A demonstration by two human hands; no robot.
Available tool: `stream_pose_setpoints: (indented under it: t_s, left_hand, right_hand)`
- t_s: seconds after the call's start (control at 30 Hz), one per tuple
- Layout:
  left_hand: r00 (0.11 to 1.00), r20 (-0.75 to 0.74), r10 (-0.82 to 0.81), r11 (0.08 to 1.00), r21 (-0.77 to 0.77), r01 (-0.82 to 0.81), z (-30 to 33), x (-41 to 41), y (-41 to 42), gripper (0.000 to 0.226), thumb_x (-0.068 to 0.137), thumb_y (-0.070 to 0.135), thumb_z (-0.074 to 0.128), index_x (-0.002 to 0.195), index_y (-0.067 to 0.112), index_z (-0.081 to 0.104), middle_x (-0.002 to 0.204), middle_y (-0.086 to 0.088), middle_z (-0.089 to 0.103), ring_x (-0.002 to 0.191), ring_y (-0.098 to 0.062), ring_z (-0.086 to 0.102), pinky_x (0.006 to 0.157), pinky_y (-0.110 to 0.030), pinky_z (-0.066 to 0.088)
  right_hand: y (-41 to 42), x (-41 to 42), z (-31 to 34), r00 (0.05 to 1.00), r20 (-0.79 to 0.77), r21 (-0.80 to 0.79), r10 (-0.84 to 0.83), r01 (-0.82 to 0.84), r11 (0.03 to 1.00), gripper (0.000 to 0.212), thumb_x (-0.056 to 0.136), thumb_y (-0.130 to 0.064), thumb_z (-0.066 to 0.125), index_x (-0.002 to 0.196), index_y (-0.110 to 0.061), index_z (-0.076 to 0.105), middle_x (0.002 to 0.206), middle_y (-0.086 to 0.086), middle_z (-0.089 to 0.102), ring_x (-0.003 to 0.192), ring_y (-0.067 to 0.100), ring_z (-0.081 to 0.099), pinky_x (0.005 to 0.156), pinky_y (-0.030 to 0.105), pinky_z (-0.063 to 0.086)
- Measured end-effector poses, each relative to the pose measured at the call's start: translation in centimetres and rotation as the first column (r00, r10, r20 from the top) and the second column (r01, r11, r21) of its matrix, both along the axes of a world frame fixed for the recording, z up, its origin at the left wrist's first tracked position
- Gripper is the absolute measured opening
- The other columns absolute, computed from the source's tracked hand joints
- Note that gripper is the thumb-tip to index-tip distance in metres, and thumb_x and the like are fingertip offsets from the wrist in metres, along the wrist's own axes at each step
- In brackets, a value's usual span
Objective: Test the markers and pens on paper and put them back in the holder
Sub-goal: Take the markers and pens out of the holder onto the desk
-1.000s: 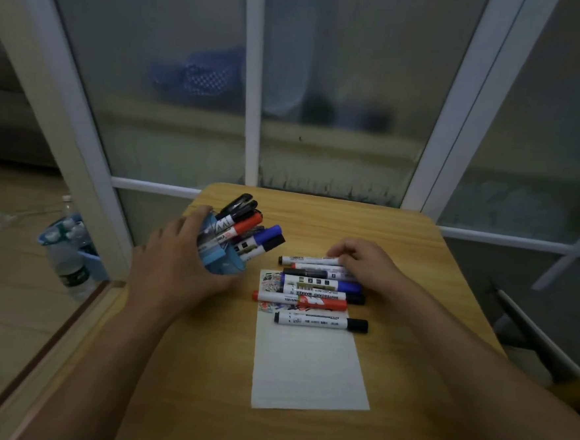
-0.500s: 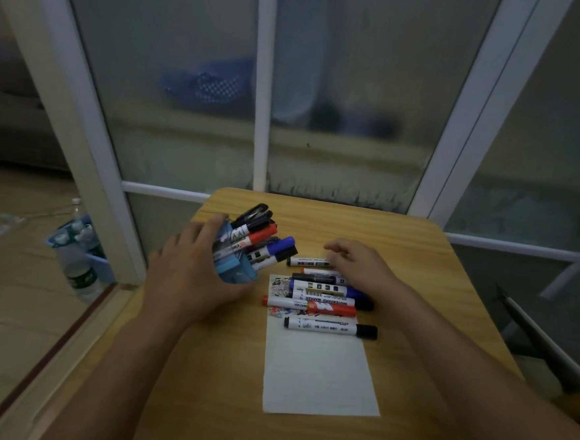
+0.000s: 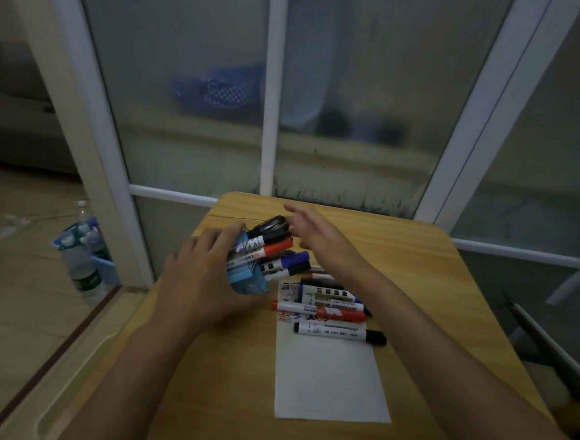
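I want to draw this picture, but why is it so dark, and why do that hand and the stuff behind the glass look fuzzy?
Head view: the room is dimly lit, so colours look dull; the right hand is smeared, probably from moving; the left hand gripping the blue holder is sharper; the glass looks frosted, so shapes behind stay blurry; the frames lean outward, the wide lens.
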State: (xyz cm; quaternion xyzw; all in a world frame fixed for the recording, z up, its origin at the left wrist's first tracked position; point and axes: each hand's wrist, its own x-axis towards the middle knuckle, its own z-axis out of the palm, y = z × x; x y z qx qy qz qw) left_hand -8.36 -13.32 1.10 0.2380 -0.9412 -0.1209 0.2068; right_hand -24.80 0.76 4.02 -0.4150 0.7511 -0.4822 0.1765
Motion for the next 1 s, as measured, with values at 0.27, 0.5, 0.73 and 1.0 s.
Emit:
stream_pose_setpoints:
  t_s: [0.27, 0.5, 0.73, 1.0]
  left_hand:
    - [0.999, 0.012, -0.042, 0.999, -0.017, 0.043, 0.3, 0.5, -0.3, 0.112, 0.057, 0.074, 0.074, 0.148, 0.039, 0.018, 0.140, 0.007, 0.042, 0.119, -0.019, 0.047, 0.099, -0.044, 0.041]
    - [0.998, 0.009, -0.062, 0.998, -0.009, 0.062, 0.3, 0.7, -0.4, 0.110, 0.058, 0.075, 0.072, 0.147, 0.041, 0.018, 0.139, 0.010, 0.042, 0.119, -0.017, 0.046, 0.099, -0.043, 0.041]
    - [0.998, 0.021, -0.060, 0.998, -0.028, 0.060, 0.2, 0.4, -0.4, 0.111, 0.057, 0.077, 0.070, 0.147, 0.039, 0.018, 0.140, 0.007, 0.042, 0.119, -0.018, 0.047, 0.098, -0.041, 0.041]
    - [0.998, 0.028, -0.061, 0.998, -0.010, 0.061, 0.2, 0.3, -0.7, 0.112, 0.057, 0.075, 0.072, 0.148, 0.039, 0.018, 0.142, 0.006, 0.042, 0.122, -0.019, 0.046, 0.100, -0.045, 0.042]
  right_hand:
    - [-0.8, 1.1, 0.6, 0.866, -0.481, 0.104, 0.137, -0.099, 0.990, 0.040, 0.086, -0.034, 0.074, 0.121, -0.038, 0.055, 0.120, -0.014, 0.061, 0.110, 0.005, 0.058, 0.094, 0.038, 0.054]
    - [-0.5, 0.8, 1.7, 0.864, -0.500, 0.067, 0.054, -0.024, 0.997, 0.034, 0.086, -0.034, 0.074, 0.117, -0.041, 0.061, 0.112, -0.018, 0.067, 0.104, 0.001, 0.060, 0.092, 0.036, 0.054]
    - [-0.9, 1.6, 2.0, 0.708, -0.680, 0.243, 0.188, -0.023, 0.970, 0.078, 0.077, -0.038, 0.082, 0.142, -0.041, 0.039, 0.145, -0.012, 0.044, 0.130, 0.010, 0.043, 0.103, 0.032, 0.044]
    - [-1.9, 1.2, 1.5, 0.400, -0.870, 0.348, 0.288, 0.086, 0.933, 0.058, 0.098, -0.040, 0.056, 0.151, -0.029, 0.035, 0.140, -0.001, 0.050, 0.126, 0.017, 0.042, 0.101, 0.032, 0.038]
